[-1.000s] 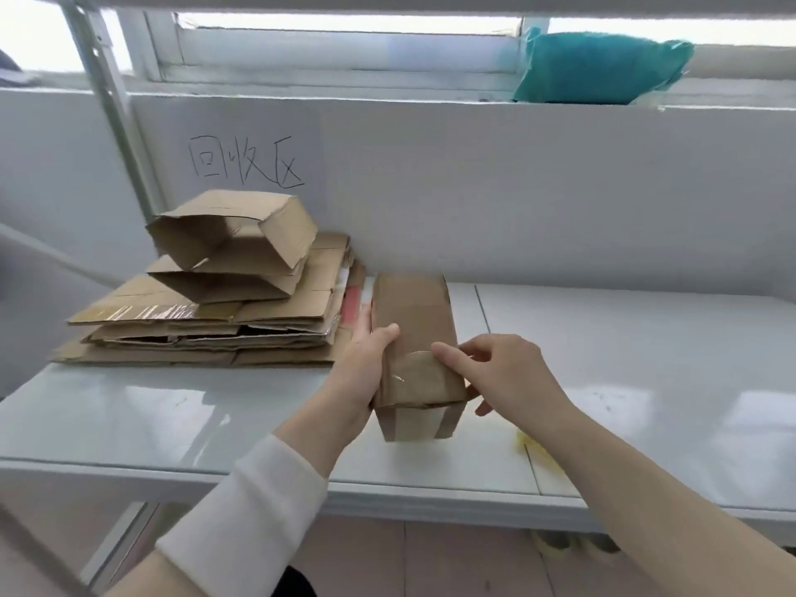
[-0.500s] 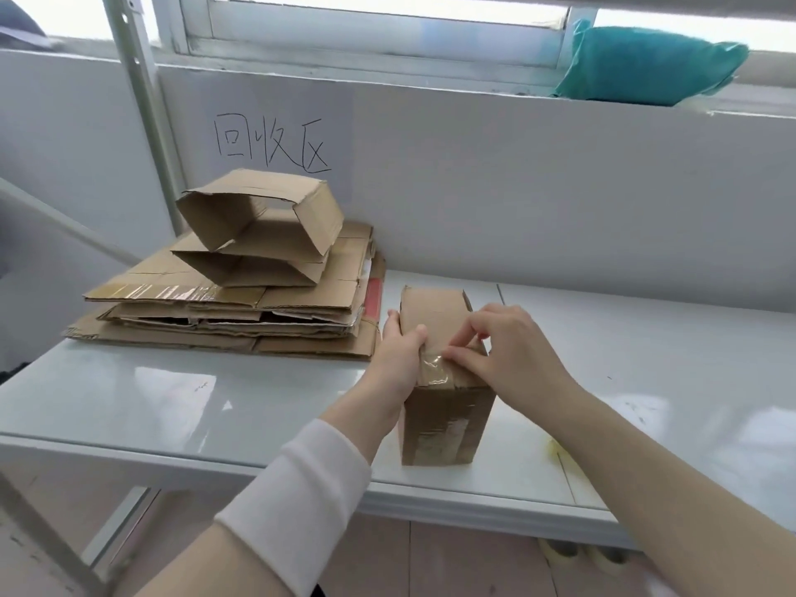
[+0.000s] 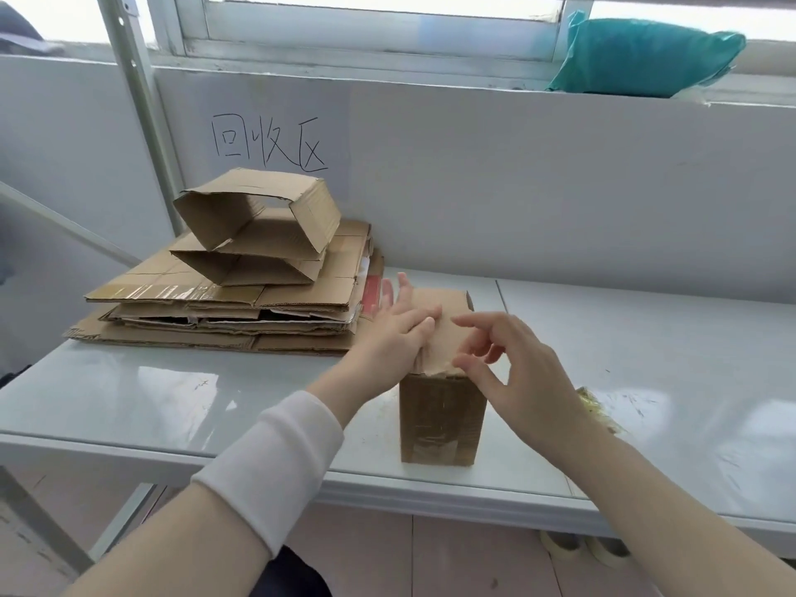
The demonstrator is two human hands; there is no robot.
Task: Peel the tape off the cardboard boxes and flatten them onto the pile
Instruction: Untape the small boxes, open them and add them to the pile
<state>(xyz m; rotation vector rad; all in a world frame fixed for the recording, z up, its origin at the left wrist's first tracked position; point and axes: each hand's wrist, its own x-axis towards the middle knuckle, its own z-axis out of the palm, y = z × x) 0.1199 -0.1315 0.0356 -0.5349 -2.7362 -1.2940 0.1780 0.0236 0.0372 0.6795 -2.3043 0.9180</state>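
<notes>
- The cardboard box (image 3: 440, 417) stands upright near the table's (image 3: 646, 359) front edge, about midway along it, with a strip of clear tape (image 3: 430, 445) on the lower part of its front face
- The left hand (image 3: 398, 331) lies flat against the box's left side, fingers straight and thumb across the top, not clenched
- The right hand (image 3: 519, 374) hovers released over the box's top, fingers loosely spread, thumb tip at the ragged front rim
- The pile of flattened cardboard (image 3: 224, 325) sits at the table's back left corner, a half-collapsed box (image 3: 258, 226) on top
- Crumpled tape (image 3: 598, 407) lies right of the box, near the front edge
- A teal bag (image 3: 646, 53) rests on the window ledge
</notes>
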